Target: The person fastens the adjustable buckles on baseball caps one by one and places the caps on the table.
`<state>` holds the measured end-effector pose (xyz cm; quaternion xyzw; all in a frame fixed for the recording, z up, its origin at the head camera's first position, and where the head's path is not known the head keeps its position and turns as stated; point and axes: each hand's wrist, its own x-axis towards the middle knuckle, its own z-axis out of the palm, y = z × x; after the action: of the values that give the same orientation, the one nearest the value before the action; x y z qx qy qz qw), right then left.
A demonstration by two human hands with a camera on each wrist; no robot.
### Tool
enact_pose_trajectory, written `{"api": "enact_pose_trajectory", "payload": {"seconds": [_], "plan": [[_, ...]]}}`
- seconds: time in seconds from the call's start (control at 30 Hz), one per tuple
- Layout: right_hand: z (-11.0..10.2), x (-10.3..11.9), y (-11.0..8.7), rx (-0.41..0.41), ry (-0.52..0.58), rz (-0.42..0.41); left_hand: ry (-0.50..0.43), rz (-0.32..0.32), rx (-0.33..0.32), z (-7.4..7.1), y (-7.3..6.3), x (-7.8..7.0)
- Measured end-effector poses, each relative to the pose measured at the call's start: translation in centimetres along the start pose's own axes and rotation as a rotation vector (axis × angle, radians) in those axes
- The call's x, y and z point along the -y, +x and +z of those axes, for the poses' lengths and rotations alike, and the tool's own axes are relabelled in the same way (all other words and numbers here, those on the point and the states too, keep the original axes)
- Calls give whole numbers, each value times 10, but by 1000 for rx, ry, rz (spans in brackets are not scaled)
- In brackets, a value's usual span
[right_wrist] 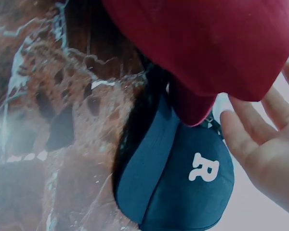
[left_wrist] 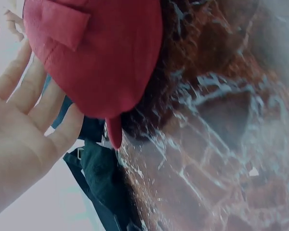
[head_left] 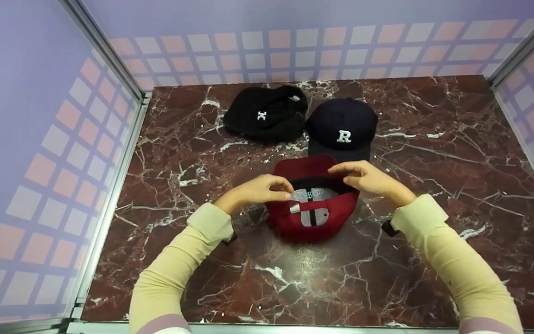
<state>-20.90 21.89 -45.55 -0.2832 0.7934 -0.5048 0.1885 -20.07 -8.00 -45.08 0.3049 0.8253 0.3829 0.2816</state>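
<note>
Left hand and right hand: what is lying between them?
In the head view, the red baseball cap, its inside showing, lies between the left hand and the right hand.

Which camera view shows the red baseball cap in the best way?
The head view: nearly all of the red baseball cap is visible there, including its brim, inside and back strap. The left and right wrist views each show only part of its outside, cut off by the top edge.
</note>
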Motion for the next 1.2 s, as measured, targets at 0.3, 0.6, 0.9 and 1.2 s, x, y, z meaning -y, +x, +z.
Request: {"api": "enact_pose_trajectory", "payload": {"seconds": [0.3, 0.6, 0.9, 1.2], "plan": [[-3, -23, -5, -141, -376, 67, 532, -30, -161, -2, -5, 17], [3, -43, -16, -117, -635, 65, 704, -107, -3, 8, -11, 28], [17, -49, -13, -153, -773, -163, 701, -24, 24, 15, -8, 32], [20, -39, -10, -219, -702, -227, 555, 35, -35, 10, -8, 32]]}}
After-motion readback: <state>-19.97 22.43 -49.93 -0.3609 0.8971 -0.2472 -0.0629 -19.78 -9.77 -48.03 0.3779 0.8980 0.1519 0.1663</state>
